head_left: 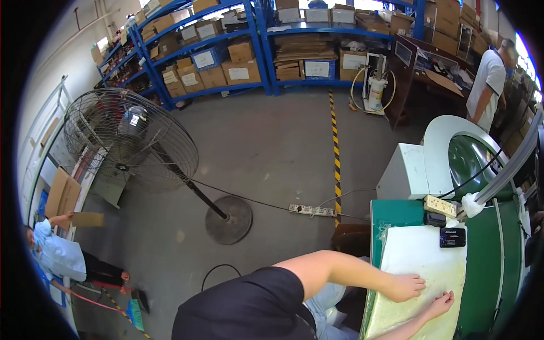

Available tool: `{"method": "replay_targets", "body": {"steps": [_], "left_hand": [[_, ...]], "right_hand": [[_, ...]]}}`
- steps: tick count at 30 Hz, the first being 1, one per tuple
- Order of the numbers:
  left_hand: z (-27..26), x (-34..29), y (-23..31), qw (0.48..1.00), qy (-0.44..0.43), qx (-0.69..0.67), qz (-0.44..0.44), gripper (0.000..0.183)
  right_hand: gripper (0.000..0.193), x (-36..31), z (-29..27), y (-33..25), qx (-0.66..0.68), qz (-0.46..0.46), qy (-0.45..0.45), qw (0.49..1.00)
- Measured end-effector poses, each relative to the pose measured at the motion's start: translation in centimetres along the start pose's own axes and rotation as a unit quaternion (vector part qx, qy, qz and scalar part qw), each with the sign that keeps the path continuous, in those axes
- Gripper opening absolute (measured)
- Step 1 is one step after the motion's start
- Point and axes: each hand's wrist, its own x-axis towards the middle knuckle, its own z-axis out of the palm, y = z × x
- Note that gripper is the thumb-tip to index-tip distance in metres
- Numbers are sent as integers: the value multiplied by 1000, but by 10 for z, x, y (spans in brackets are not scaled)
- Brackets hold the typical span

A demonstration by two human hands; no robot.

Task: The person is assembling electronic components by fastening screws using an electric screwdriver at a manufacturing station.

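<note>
We see both of the person's bare forearms reaching rightward onto a pale sheet that lies flat on the green table. The left hand rests palm down on the sheet, fingers spread and laid flat, holding nothing. The left arm is bent at the elbow and crosses from the dark shirt toward the sheet's left edge. The right hand lies just beside the left hand, lower on the sheet, also flat with its fingers extended and touching the surface; it grips nothing either. Its forearm enters from the lower edge, and most of it is cut off there.

The sheet lies directly under both hands and stretches beyond them toward the far end of the table. Its lower end runs out of view, so we cannot tell how long it is. At the sheet's far right corner sits a small black device, touching or just overlapping the sheet edge. Beyond the sheet, a cream power strip lies on the table, and a white-and-green round machine stands beyond that. Well apart from the sheet, to its left on the floor, stands a large pedestal fan. Whether the sheet is cloth, foam or plastic is hard to make out.
</note>
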Motion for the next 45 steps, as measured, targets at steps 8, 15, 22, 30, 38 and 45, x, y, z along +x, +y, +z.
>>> {"method": "replay_targets", "body": {"steps": [8,15,22,30,38,45], "left_hand": [[-41,-88,51,996,21,-66,-64,31],[-55,-107,66,989,66,-46,-121,38],[-66,-114,66,991,99,-53,-69,33],[-74,-137,82,993,61,-48,-85,46],[-70,-139,79,993,61,-26,-95,48],[-68,-138,83,993,42,-18,-110,50]], "right_hand": [[31,-20,-4,-13,-27,-47,20,998],[18,-115,-10,-43,-139,-213,-28,967],[11,-205,-36,-60,-215,-261,-19,941],[11,-230,-52,-53,-150,-239,1,959],[10,-238,-53,-67,-111,-231,4,967],[12,-241,-59,-66,-75,-187,22,979]]}}
